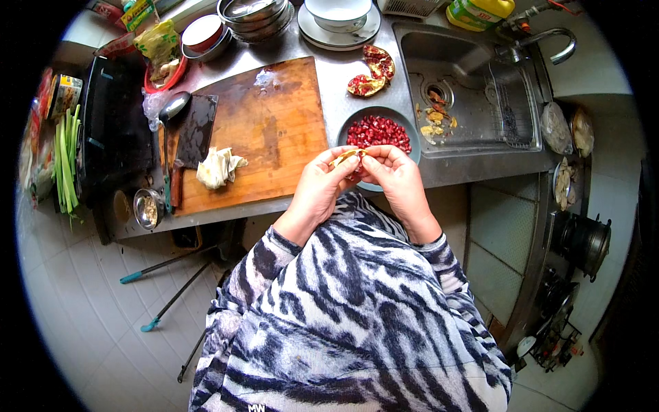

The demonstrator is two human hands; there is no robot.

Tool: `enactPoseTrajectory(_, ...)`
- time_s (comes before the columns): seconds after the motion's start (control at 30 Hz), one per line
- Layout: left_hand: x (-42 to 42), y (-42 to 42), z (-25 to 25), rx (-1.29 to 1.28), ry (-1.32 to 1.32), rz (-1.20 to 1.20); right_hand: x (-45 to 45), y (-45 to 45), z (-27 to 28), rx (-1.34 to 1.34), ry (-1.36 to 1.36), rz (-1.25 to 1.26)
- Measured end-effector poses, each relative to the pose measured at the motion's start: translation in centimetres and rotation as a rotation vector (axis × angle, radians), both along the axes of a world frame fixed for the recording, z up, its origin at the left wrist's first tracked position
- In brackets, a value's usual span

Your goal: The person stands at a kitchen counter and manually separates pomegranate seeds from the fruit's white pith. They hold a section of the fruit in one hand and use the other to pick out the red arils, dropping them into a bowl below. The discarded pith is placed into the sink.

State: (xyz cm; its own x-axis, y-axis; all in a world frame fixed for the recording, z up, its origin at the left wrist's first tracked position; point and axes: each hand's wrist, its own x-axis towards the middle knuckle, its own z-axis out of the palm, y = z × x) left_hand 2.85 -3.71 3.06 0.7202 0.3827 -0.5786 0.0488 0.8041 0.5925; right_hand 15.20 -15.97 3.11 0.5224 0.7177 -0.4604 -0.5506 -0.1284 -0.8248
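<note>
Both hands meet over the near rim of a grey-blue bowl (415,135) that holds loose red pomegranate seeds (378,132). My left hand (325,180) grips a piece of pomegranate (346,156) with yellowish rind, thumb and fingers pinching it. My right hand (394,172) holds the other side of that same piece, its thumb against the red seeds. The fingers hide most of the piece. Beyond the bowl, on the steel counter, lie larger opened pomegranate sections (378,69) with seeds still in the rind.
Left of the hands is a wooden cutting board (278,118) bearing a cleaver (198,129), a ladle (174,108) and a crumpled pale wrapping (219,167). A steel sink (463,56) with rind scraps (435,118) lies right. Stacked bowls (337,13) and a glass jar (148,208) edge the counter.
</note>
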Motion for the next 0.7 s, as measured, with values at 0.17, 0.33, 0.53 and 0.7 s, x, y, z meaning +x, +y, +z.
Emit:
enactPoseTrajectory(0.17,-0.2,0.0,-1.0,-0.015,-0.017,0.091,-0.2,0.2,-0.7,0.008,-0.010,0.006)
enactPoseTrajectory(0.33,-0.2,0.2,-1.1,-0.032,-0.018,0.098,-0.2,0.1,-0.7,0.028,0.077,-0.013)
enactPoseTrajectory(0.53,-0.3,0.2,-1.5,-0.056,-0.032,0.118,-0.8,0.4,-0.3,0.040,0.056,-0.024)
enactPoseTrajectory(0.7,-0.4,0.2,-1.7,-0.080,-0.024,0.126,-0.9,0.4,-0.7,0.050,0.060,-0.033)
